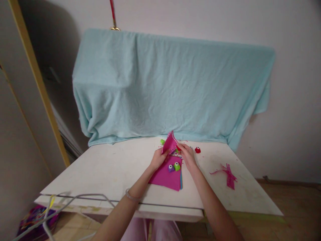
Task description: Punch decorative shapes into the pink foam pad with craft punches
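Note:
My left hand (158, 158) is closed on a magenta sheet (169, 144) with a row of small pale holes along its edge, held tilted above the table. At the sheet's right edge, my right hand (187, 155) is closed, with a small red thing showing by its fingertips; its kind is partly hidden. Under the hands lies a stack of coloured sheets (165, 177), magenta on top. A purple figure (171, 168) and a green figure (177, 166), each with a round white eye, rest on that stack.
Another green piece (162, 142) and a red one with a white eye (198, 150) stand towards the back, among scattered pink bits. Pink scraps (229, 177) lie to the right. A light blue cloth (175, 87) hangs behind the white table (105, 170); grey cables (75, 197) cross its front left edge.

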{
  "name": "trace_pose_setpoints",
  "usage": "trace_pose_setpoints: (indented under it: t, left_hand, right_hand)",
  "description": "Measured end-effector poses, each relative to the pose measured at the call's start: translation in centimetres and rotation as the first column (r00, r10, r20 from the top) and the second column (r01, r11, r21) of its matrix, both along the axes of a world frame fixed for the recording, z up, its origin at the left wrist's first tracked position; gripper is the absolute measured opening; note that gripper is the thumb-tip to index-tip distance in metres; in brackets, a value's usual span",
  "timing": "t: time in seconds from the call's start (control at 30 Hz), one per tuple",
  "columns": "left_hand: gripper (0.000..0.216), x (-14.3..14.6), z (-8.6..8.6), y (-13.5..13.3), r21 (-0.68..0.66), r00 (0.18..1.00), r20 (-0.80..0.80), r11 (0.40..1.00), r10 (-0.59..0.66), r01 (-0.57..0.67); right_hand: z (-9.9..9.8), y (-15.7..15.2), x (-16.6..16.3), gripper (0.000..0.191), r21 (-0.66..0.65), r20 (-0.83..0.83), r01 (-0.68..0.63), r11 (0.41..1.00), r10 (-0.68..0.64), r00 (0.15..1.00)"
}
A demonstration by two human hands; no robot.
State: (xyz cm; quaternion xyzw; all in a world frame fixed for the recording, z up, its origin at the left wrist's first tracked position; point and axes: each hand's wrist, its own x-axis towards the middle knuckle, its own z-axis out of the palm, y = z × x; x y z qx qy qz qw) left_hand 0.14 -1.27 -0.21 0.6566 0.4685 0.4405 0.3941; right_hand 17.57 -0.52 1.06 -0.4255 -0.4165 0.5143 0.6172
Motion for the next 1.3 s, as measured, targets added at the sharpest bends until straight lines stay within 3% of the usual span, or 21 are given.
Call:
trace_pose_setpoints:
  t: [0.37, 0.6, 1.07, 1.3]
  left_hand:
    - [0.04, -0.2, -0.1, 0.3, 0.098, 0.993, 0.05, 0.989, 0.104, -0.109]
    - [0.037, -0.7, -0.3, 1.0, 0.123, 0.949, 0.101, 0.942, 0.3, -0.311]
    - [0.039, -0.5, -0.4, 0.8, 0.083, 0.971, 0.116, 0.972, 0.211, -0.221]
    - [0.04, -0.5, -0.5, 0.7, 0.124, 0.975, 0.105, 0.97, 0.196, -0.209]
  right_hand:
    - [-0.6, 0.4, -0.5, 0.038, 0.038, 0.06, -0.036, 0.999, 0.034, 0.998]
    - [-0.7, 0.2, -0.7, 0.039, 0.055, 0.083, -0.037, 0.998, 0.032, 0.996]
    - [-1.1, 0.2, -0.8, 0.042, 0.066, 0.02, -0.068, 0.995, 0.067, 0.998]
    - [-0.3, -0.2, -1.1, 0.041, 0.05, -0.023, -0.036, 0.998, 0.037, 0.999]
